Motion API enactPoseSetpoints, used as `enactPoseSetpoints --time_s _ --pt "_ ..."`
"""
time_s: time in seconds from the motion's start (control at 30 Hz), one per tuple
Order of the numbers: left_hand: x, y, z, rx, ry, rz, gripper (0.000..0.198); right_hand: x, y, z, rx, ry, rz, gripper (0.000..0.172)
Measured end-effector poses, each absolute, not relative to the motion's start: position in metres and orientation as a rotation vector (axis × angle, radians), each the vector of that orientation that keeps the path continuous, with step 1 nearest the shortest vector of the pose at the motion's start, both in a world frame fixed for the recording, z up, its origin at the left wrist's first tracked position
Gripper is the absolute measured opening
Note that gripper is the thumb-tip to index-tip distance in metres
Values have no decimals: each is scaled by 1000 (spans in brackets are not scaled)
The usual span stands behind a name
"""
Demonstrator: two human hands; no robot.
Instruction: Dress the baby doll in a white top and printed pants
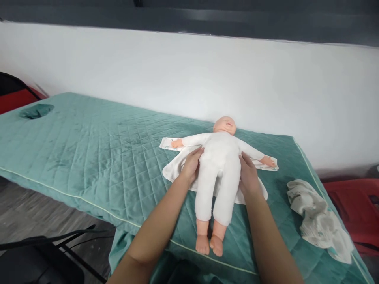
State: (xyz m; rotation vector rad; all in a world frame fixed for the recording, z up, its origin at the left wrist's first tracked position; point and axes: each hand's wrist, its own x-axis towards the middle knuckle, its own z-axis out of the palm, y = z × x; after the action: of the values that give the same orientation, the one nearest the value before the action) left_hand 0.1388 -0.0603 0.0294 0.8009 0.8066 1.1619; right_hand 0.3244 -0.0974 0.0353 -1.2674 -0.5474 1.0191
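The left hand (192,165) lies with fingers together against the doll (220,165), face up on a white cloth (173,171) on the massage bed (89,157); the right hand (248,176) presses the other flank likewise. Seemingly light and soft-bodied, it would hold best round the torso.
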Motion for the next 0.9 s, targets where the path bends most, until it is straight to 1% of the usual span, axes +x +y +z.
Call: enactPoseSetpoints --time_s 0.1,0.2,0.27,0.3,0.4,0.5,0.6,0.67,0.77,0.83,0.9 --pt "138 -57 25 804 841 1166 48 327 -96 34 -1290 -552 1011 58" --pt "135 -52 20 831 934 1209 45 335 -99 28 -1265 -594 963 45" --pt "132 -49 18 904 1033 1262 42 342 -106 26 -1293 -629 834 38" --pt "130 -48 17 971 1099 1294 40 344 -110 25 -1334 -654 735 37" --pt "126 -46 15 1337 1321 1364 31 339 -121 35 -1397 -813 444 41" --pt "121 -45 14 1825 1450 1302 31 314 -116 58 -1301 -1178 327 40" --pt "115 -42 13 2158 1588 1139 31 276 -87 83 -1343 -1691 218 38" --pt "111 -39 11 2228 1751 1028 27 250 -61 94 -1404 -2023 160 36" --pt "106 -33 7 2191 1938 894 21 221 -23 99 -1628 -2450 -16 33" --pt "105 -29 5 2167 1981 850 20 210 -4 97 -1723 -2561 -83 32" --pt "104 -27 3 2163 1998 844 19 205 9 93 -1760 -2602 -63 30"
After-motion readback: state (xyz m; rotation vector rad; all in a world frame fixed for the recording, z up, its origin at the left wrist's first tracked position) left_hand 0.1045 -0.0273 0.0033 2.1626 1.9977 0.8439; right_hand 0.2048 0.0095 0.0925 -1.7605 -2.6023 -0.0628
